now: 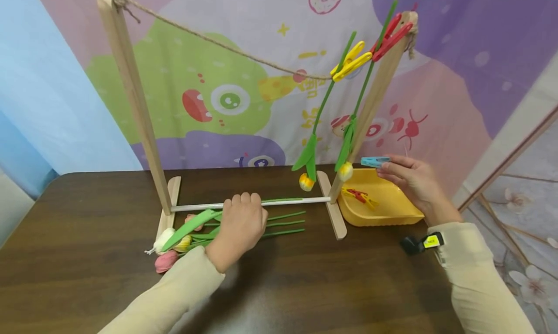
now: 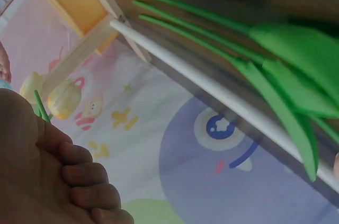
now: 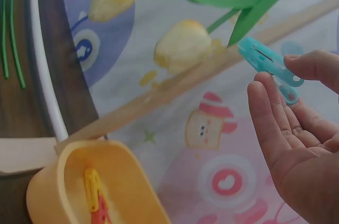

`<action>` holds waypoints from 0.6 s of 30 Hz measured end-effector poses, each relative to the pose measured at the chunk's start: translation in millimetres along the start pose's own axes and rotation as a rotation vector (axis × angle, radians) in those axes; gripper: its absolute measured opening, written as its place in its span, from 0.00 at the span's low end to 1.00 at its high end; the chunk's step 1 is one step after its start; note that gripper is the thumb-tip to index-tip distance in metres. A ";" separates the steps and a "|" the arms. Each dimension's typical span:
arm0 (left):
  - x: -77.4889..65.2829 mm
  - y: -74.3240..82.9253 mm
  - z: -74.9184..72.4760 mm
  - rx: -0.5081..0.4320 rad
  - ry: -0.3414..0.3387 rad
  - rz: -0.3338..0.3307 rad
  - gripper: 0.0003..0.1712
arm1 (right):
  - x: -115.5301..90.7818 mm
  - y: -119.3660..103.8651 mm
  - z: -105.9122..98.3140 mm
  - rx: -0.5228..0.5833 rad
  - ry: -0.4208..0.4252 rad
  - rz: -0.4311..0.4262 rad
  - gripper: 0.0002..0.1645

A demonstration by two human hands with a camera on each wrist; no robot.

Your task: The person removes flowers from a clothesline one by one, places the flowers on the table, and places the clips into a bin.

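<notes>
A pale cloth backdrop printed with cartoon monsters (image 1: 244, 14) fills the upper part of the head view; below it spreads a dark brown wood-grain table (image 1: 87, 276). On this stands a light wooden frame (image 1: 135, 99), with a white crossbar (image 1: 192, 208) low down and a brown twine rope (image 1: 218, 43) across the top. A shallow yellow plastic tray (image 1: 392, 220) sits right of centre, beside the frame's foot. Two artificial tulips hang head down, upper right: one yellow-orange (image 1: 306, 182), one pale yellow (image 1: 346, 171). Left of centre, a pink artificial tulip (image 1: 166, 261) and a white artificial tulip (image 1: 164, 239) lie among others. The left hand (image 1: 241, 222), mid-frame, has its fingers curled round a slender green stem (image 1: 283, 200). The right hand (image 1: 411, 181), at right, pinches a light blue plastic clothespin (image 1: 372, 161) between thumb and fingers, above the tray. Yellow (image 1: 354, 68) and red plastic clothespins (image 1: 392, 41) grip the hanging stems, upper right.
</notes>
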State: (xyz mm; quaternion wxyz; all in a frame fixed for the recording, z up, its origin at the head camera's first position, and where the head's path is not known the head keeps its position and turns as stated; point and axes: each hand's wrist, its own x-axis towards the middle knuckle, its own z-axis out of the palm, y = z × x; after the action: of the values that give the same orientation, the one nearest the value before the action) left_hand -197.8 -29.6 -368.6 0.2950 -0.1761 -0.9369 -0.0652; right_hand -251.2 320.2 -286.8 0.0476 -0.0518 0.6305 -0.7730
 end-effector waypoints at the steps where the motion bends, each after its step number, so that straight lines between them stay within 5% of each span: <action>1: -1.8 0.2 0.6 -0.008 -0.013 -0.005 0.16 | 0.6 1.9 -2.0 0.000 0.006 0.010 0.09; 10: -9.1 4.5 9.2 -0.027 -0.079 -0.042 0.14 | 4.0 18.8 -19.6 -0.024 0.039 0.076 0.08; 18: -13.6 6.6 14.7 -0.002 -0.049 -0.026 0.14 | 7.2 33.0 -33.6 0.036 0.033 0.102 0.11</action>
State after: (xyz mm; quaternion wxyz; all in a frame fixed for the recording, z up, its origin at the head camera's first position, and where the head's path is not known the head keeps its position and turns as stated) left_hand -192.7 -24.1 -388.3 0.2710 -0.1659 -0.9459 -0.0658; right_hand -262.7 345.3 -325.7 0.0775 -0.0058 0.6191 -0.7814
